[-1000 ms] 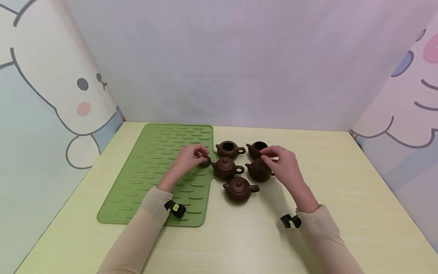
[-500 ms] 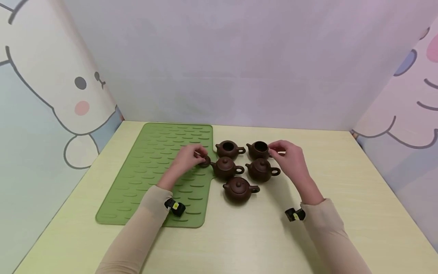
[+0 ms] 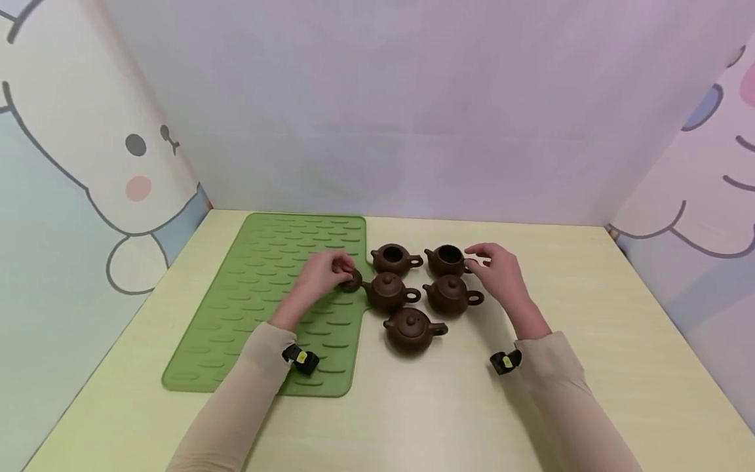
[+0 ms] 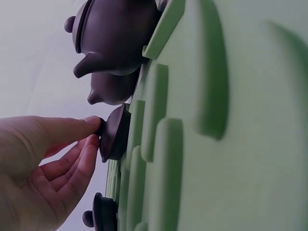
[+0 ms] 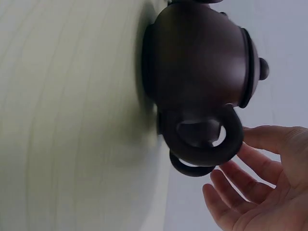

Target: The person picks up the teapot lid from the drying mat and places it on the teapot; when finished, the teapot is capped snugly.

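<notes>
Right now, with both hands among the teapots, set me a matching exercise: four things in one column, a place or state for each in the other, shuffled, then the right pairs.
Column one
1. Left hand
2. Right hand
3. Green mat
4. Frontmost teapot

Column two
A. Spread flat on the table
B. At the handle side of a lidless teapot
C. Lidded, nearest the wearer of its kind
D. Pinching a lid by its knob

Right pairs: 1-D, 2-B, 3-A, 4-C
</notes>
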### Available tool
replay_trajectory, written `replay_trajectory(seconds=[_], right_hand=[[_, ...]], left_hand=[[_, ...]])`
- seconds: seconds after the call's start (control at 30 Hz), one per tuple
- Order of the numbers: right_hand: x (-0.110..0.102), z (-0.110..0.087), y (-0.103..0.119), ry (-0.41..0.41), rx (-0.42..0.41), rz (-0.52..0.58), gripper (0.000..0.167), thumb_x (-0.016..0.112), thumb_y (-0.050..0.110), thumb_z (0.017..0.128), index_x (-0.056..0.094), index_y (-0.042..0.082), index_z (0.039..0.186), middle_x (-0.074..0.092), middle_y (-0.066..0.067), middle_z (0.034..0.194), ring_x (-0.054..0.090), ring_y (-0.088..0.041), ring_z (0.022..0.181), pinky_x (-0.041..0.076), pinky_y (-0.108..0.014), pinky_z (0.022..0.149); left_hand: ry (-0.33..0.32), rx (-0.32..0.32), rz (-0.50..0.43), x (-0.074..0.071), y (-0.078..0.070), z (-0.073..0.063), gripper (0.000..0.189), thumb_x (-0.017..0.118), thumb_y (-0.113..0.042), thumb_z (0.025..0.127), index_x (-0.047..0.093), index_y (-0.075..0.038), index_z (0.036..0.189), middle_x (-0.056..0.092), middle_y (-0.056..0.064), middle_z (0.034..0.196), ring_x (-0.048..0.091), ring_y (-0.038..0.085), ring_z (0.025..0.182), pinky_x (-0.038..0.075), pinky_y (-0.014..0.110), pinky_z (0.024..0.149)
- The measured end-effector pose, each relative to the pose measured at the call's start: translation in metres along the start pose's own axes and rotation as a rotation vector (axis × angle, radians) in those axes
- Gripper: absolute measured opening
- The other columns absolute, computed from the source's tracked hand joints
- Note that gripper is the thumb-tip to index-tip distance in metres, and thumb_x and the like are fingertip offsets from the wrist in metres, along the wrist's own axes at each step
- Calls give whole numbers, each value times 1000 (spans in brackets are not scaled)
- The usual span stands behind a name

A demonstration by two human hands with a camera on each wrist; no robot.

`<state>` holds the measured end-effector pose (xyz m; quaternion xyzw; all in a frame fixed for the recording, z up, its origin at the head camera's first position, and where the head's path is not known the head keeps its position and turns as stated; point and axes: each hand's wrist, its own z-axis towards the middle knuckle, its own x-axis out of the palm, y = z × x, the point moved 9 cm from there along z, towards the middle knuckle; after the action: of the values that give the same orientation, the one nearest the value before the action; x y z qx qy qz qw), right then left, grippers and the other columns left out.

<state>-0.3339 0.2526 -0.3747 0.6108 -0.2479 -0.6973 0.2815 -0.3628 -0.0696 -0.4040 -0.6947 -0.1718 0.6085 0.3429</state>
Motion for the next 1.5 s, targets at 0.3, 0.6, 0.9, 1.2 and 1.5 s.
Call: replay_trajectory(seconds=[0.3, 0.6, 0.9, 1.2, 1.5], right_hand=[[16, 8, -12, 89, 21, -26, 40, 63, 14, 98, 58, -2, 134, 62, -26, 132, 59, -42, 122, 48, -54, 103], [10, 6, -14, 24, 41, -35, 27, 61, 8, 98, 65, -1, 123, 68, -24, 122, 64, -41, 116, 50, -53, 99], [3, 6, -18, -30, 30, -56, 19, 64, 8, 96, 72, 2, 113, 73, -21, 110, 70, -38, 104, 52, -52, 94], [2, 9, -18, -28, 29, -89, 19, 65, 10, 96, 74, 4, 112, 75, -18, 107, 68, -34, 101, 51, -49, 89], [7, 11, -19, -23, 31, -84, 18, 65, 10, 96, 74, 5, 111, 75, -17, 106, 68, -34, 102, 51, -48, 89]], left_hand=[[-35, 38, 6, -9, -8, -1, 16, 73, -10, 91, 71, -5, 106, 73, 12, 104, 70, 23, 94, 59, 34, 81], [-58, 60, -3, -19, -26, -1, 20, 71, -13, 92, 71, -5, 111, 73, 12, 109, 70, 25, 98, 58, 37, 85], [-63, 96, 9, -22, -53, 8, 20, 71, -19, 93, 70, -10, 111, 73, 7, 110, 69, 23, 100, 57, 38, 86], [-32, 147, 11, -14, -92, 27, 17, 71, -20, 94, 70, -12, 109, 72, 5, 108, 68, 21, 99, 57, 35, 84], [2, 223, 1, 10, -128, 44, 14, 70, -18, 94, 70, -12, 107, 72, 4, 107, 68, 18, 97, 56, 31, 83]])
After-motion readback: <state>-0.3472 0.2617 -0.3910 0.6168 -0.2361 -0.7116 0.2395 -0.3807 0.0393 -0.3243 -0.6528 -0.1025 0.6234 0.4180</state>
